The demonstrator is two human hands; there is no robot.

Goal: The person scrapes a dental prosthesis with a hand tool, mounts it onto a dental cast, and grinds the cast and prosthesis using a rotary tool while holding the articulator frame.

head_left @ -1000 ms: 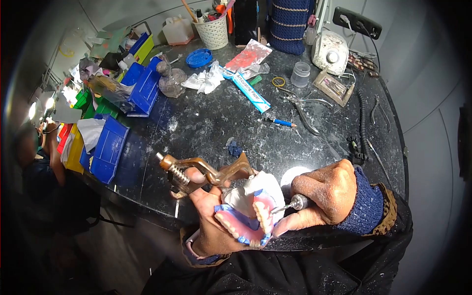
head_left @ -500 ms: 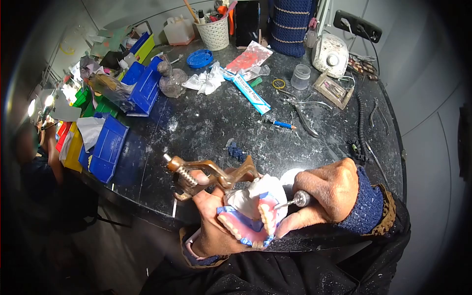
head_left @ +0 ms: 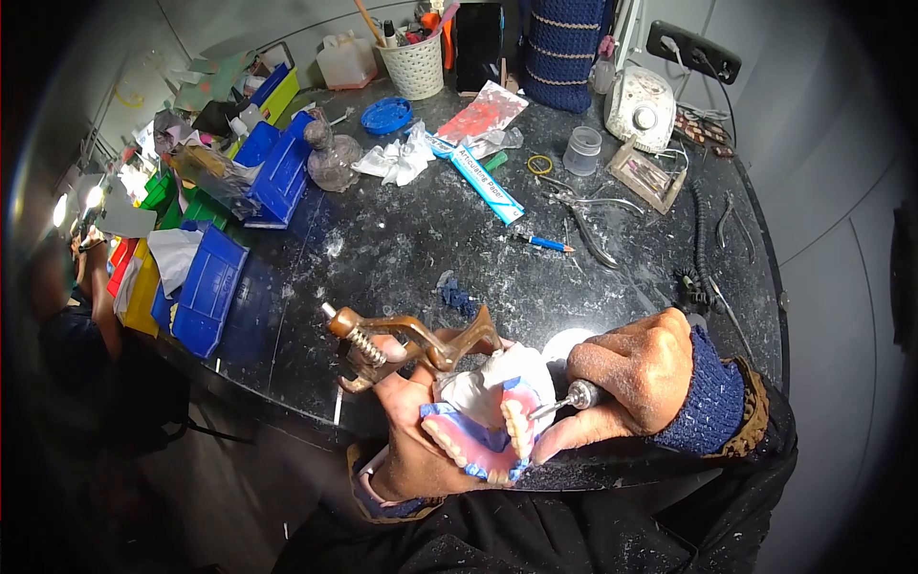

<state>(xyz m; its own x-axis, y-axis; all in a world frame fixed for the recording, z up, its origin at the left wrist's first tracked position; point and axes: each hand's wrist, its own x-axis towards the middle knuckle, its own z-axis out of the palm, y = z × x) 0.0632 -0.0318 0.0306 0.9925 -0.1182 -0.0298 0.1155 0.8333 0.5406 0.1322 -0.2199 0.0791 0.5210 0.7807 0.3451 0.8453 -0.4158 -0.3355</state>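
1. Slightly to the right, compared with the frame of one second ago, the brown metal articulator (head_left: 438,352) has been shifted; almost no change is seen in the right hand (head_left: 631,373).
2. The articulator is held over the near edge of the worktop (head_left: 382,258) by the left hand (head_left: 411,426), which is curled half closed around it, together with the white cast (head_left: 497,378) and the pink denture (head_left: 475,450) (the finger places underneath cannot be told).
3. A handpiece (head_left: 585,393) is gripped by the closed right hand, and its bur (head_left: 545,409) is put at the outer side of the denture's teeth.
4. The articulator is probably heavy and stiff, best taken by its metal frame. The denture and the cast are judged lighter but brittle, perhaps slippery from dust; broad support from below is advised.
5. "Articulating Paper" can be read on a blue-and-white packet (head_left: 486,184); no brand can be made out.
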